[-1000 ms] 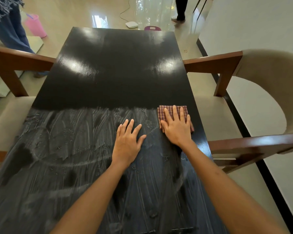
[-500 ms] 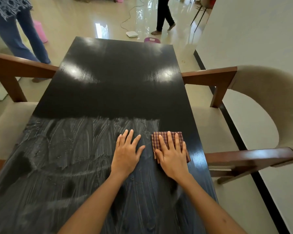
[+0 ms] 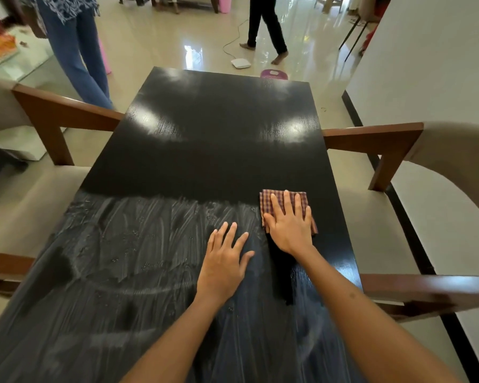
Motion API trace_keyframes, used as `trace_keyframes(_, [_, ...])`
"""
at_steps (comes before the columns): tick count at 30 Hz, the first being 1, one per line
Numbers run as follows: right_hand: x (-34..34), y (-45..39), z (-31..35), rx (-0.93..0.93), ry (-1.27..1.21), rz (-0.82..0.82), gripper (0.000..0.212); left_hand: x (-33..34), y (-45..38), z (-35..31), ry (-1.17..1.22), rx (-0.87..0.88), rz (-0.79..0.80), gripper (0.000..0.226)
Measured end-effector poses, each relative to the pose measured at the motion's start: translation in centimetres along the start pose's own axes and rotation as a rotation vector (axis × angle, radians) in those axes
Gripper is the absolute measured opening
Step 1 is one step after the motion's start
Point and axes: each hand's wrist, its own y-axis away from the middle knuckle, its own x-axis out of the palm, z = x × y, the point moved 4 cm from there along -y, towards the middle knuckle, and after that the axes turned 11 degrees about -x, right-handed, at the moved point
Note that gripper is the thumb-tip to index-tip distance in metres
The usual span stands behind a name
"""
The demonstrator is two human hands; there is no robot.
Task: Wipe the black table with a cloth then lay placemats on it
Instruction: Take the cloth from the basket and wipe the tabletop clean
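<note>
- Step in hand: wiping. Your right hand [image 3: 291, 222] lies flat on the folded checked cloth [image 3: 284, 200], fingers straight and spread, pressing it to the black table [image 3: 221, 150]. It is a flat-palm press, not a pinch.
- The cloth sits near the table's right edge, right at the line where the streaked near half meets the dry, glossy far half.
- Your left hand [image 3: 224, 261] rests flat on the wet surface just beside the right, fingers straight, holding nothing. It looks to be bracing you.
- Progress, as a judgement: roughly the near half carries smear marks; the far half shows none and reads as not yet wiped. A dark clean stripe [image 3: 281, 272] runs back from the cloth toward you.
- Next move likely calls for a longer reach: push the cloth onward across the far half in overlapping passes, keeping the palm flat so the fold does not bunch. The left hand may need to shift forward to support the lean.
- No placemats in view; you will have to fetch them once the wiping is done.
- Around you: wooden-armed chairs with beige seats on both sides, the right chair [image 3: 398, 150] with its arm close against the table edge, the left chair [image 3: 53, 114] likewise.
- Nothing stands on the tabletop.
- Beyond: a person in jeans [image 3: 78, 51] near the far left corner, another in dark trousers [image 3: 266, 26] on the shiny floor, a white device [image 3: 240, 63] with a cord, and a purple object [image 3: 273, 74] just past the far edge.
</note>
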Motion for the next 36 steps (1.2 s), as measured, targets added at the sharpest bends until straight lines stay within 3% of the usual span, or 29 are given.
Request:
trace_keyframes(5, [1.1,6.4,2.4,-0.019,0.013,-0.021,0.071,-0.5,0.2,0.0,0.052,0.009,0.000,0.050])
trace_keyframes(9, [2.9,12.6,4.7,-0.042,0.025,-0.141,0.059,-0.9,0.3,0.1,0.085,-0.012,0.005,0.047])
trace_keyframes(12, [3.6,14.1,5.2,-0.023,0.046,-0.141,0.058,-1.1,0.2,0.0,0.101,-0.025,0.013,0.046])
trace_keyframes(17, [2.9,10.5,5.4,-0.018,0.055,-0.094,0.059,-2.5,-1.4,2.0,0.206,-0.050,0.005,0.047])
trace_keyframes(22, [1.4,2.5,6.2,-0.003,0.008,0.005,0.073,-3.6,-2.5,7.8,0.050,0.006,0.027,0.049])
trace_keyframes(27, [0.8,-3.8,5.9,-0.018,-0.027,0.138,0.061,-2.9,-0.8,11.2,-0.003,0.018,0.066,0.051])
trace_keyframes(31, [0.7,-4.1,6.4,-0.010,-0.026,0.123,0.060,-3.1,-0.8,11.1,-0.001,0.010,0.064,0.051])
trace_keyframes(36, [1.8,1.6,8.8,-0.019,0.009,0.092,0.068,-3.3,-0.8,11.0,-0.021,0.022,0.066,0.050])
